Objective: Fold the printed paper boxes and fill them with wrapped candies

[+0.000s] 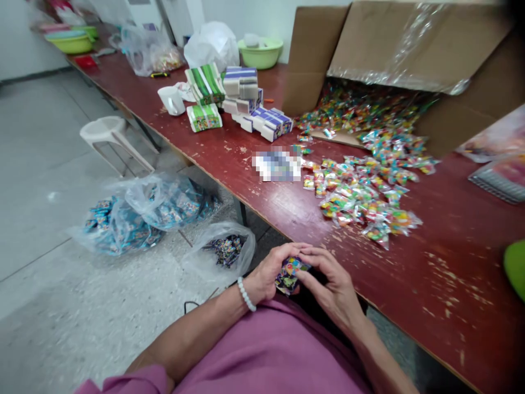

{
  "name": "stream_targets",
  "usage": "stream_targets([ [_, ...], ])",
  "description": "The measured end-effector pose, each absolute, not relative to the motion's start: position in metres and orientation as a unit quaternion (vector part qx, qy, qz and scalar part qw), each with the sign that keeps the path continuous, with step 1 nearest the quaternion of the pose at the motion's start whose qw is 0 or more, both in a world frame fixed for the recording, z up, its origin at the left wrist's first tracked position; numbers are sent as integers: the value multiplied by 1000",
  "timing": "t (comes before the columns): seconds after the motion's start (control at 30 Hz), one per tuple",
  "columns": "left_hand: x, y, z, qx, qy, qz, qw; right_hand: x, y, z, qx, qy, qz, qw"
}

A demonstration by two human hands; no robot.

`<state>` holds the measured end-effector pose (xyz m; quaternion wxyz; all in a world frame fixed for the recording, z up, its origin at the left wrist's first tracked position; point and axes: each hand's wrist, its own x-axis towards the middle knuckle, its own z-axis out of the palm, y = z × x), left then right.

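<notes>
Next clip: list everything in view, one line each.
small multicoloured plastic packet: one, between both hands
loose wrapped packets: many, multicoloured, tabletop by box
brown cardboard box: one, on its side on table
red wooden table: one, right
striped cardboard cartons: several, green or purple, mid-table
white cup: one, beside cartons
light green plastic bowl: one, behind cartons
clear plastic bags of packets: at least two, on floor
white plastic stool: one, on floor
left hand: beaded wrist, gripping packet
right hand: gripping packet

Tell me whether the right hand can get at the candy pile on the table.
Probably yes: bare table lies between the right hand and the candy pile, though that hand shares a colourful packet with the left hand.
</notes>
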<state>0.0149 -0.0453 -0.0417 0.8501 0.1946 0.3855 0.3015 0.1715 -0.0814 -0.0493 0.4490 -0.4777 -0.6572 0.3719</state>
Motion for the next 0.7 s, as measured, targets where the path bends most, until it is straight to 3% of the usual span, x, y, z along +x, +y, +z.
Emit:
stream_targets([
  [0.3, -43, -24, -55, 259, 503, 434, 701, 136, -32, -51, -462, -731, 330, 379],
  [0.43, -92, -17, -78, 281, 627, 432, 584, 139, 43, -39, -552, -683, 290, 379],
  [0.53, -120, -16, -96, 303, 664, 438, 525, 138, 106, -32, -657, -650, 221, 311],
  [0.7, -155, -5, -128, 364, 722, 398, 432, 122, 167, -33, -739, -583, 201, 270],
])
